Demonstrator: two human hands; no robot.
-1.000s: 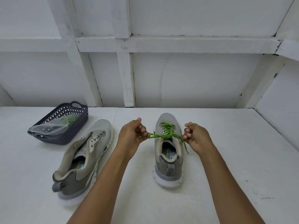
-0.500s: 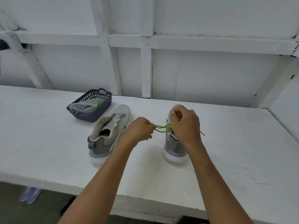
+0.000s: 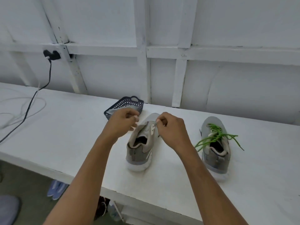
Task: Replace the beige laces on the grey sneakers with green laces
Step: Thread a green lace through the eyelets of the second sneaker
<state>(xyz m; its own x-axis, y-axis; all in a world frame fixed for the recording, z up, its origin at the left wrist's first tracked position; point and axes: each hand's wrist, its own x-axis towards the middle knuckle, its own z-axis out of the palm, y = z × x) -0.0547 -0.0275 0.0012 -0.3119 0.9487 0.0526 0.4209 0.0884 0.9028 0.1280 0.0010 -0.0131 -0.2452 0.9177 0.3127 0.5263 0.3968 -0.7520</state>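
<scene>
The unlaced grey sneaker (image 3: 139,153) stands on the bench (image 3: 73,127) beneath both grips. The right grip (image 3: 172,129) pinches its tongue. The left grip (image 3: 121,124) is curled beside it, contents indeterminate. The green-laced sneaker (image 3: 215,158) stands apart, rightward.

White-painted timber wall (image 3: 162,21) and bench (image 3: 68,127) suggest a workshop

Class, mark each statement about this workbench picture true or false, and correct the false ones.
1. The green-laced sneaker stands right of the other grey sneaker. True.
2. The dark basket sits on the floor. False: it stands on the white table.
3. Both hands are at the green-laced sneaker. False: the left hand and right hand are at the other grey sneaker.
4. A black cable runs down from the wall. True.
</scene>
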